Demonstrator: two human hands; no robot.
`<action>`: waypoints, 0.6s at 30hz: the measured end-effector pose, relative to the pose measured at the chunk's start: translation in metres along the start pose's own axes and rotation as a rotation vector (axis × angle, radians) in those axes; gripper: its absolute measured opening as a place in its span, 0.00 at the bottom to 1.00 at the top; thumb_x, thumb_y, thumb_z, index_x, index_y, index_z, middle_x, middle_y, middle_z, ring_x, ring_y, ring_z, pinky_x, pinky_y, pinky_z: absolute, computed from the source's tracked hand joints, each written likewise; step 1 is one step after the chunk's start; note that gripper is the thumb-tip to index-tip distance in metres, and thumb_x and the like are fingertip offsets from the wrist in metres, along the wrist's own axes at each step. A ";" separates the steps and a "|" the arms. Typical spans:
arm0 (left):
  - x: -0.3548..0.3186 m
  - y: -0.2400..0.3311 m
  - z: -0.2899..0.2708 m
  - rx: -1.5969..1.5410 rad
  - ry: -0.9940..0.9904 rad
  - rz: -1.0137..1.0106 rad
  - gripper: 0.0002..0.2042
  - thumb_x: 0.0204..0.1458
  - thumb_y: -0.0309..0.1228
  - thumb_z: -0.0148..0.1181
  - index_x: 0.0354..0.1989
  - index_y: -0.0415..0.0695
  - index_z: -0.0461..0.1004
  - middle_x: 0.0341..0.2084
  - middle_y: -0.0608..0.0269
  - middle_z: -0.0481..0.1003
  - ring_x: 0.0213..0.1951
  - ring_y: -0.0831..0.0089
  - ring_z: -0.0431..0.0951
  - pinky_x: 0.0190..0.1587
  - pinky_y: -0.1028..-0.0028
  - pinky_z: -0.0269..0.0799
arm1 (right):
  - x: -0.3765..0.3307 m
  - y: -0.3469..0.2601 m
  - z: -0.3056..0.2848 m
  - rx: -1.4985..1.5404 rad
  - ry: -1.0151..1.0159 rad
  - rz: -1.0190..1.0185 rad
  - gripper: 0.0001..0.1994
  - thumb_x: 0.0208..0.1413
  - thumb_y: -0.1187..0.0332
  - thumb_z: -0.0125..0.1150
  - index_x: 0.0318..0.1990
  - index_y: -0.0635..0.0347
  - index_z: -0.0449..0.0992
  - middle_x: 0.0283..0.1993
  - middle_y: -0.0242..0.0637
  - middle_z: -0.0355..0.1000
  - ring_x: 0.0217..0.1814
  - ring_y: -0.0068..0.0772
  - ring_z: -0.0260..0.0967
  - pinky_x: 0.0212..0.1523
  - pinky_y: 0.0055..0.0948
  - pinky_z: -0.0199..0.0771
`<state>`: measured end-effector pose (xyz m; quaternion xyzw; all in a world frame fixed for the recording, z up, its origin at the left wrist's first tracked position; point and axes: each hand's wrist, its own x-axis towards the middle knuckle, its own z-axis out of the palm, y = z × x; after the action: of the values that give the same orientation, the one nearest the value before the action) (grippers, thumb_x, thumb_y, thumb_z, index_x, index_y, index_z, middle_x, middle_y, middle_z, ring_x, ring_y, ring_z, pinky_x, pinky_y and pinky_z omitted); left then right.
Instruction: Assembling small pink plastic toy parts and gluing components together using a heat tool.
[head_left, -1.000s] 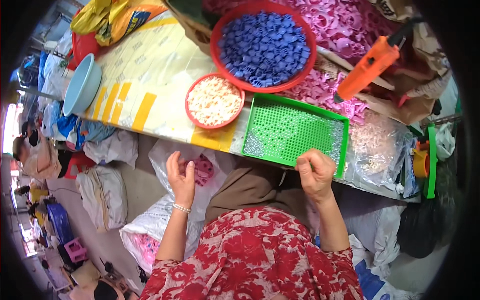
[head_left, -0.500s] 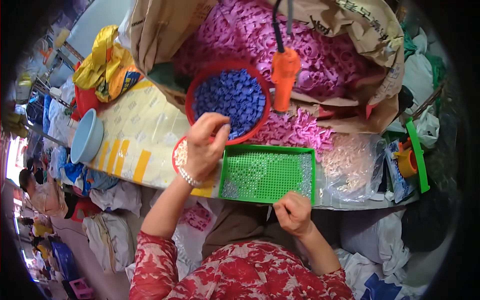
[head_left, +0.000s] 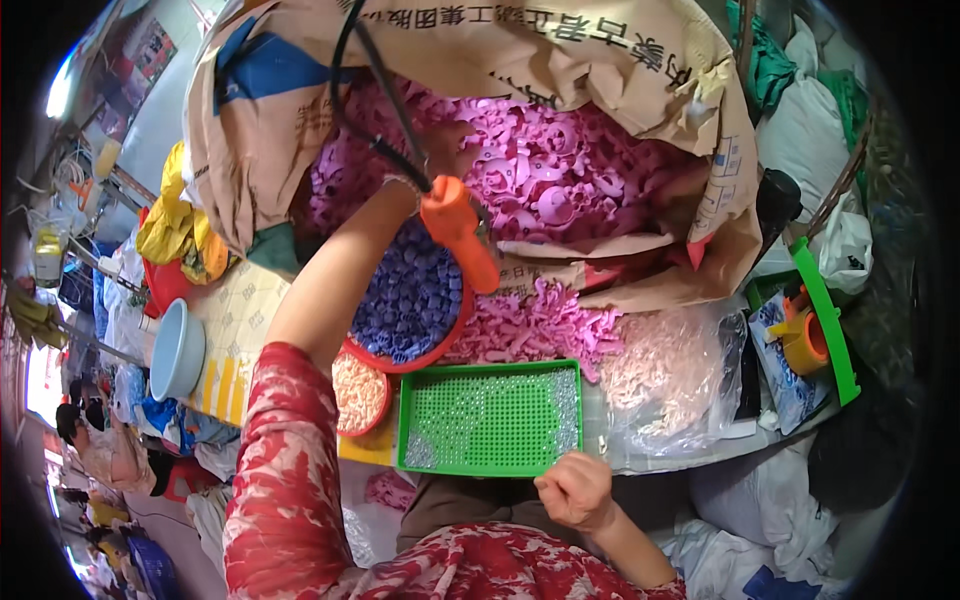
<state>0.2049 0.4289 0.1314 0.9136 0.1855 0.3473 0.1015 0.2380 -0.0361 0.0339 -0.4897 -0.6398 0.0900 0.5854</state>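
— So what changed against half a second ago?
— Then the left hand (head_left: 447, 150) hovered at the blue bowl (head_left: 412, 300); now the arm stretches past that bowl into the sack (head_left: 560, 160) of pink parts (head_left: 560, 185). An orange tool (head_left: 458, 230) hangs before it.
— Its fingers?
— Among the pink parts; whether apart or closed, I cannot tell.
— And the right hand (head_left: 575, 490)?
— Curled shut at the near edge of the green tray (head_left: 490, 418), which lies just below the bowl.
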 end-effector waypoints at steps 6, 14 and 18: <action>0.034 0.036 0.037 0.465 -0.481 -0.227 0.30 0.46 0.53 0.59 0.46 0.38 0.68 0.42 0.44 0.74 0.46 0.51 0.74 0.49 0.59 0.68 | -0.002 0.009 -0.003 0.091 -0.028 0.057 0.08 0.44 0.74 0.64 0.20 0.60 0.69 0.16 0.37 0.65 0.16 0.39 0.63 0.18 0.33 0.62; 0.016 0.024 0.052 0.254 -0.450 -0.159 0.22 0.43 0.43 0.61 0.42 0.41 0.68 0.33 0.49 0.75 0.39 0.55 0.76 0.42 0.60 0.70 | 0.003 0.007 -0.009 0.116 -0.132 0.033 0.07 0.42 0.75 0.65 0.21 0.61 0.70 0.19 0.37 0.67 0.19 0.39 0.64 0.20 0.33 0.63; 0.019 0.043 0.029 0.090 -0.510 -0.248 0.14 0.45 0.36 0.63 0.32 0.41 0.69 0.29 0.60 0.72 0.36 0.71 0.72 0.43 0.73 0.67 | -0.004 0.008 -0.005 0.098 -0.074 0.022 0.07 0.41 0.75 0.66 0.22 0.60 0.71 0.19 0.36 0.67 0.20 0.39 0.65 0.21 0.33 0.64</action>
<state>0.2490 0.3962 0.1348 0.9454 0.2797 0.0826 0.1458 0.2451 -0.0376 0.0271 -0.4639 -0.6503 0.1458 0.5836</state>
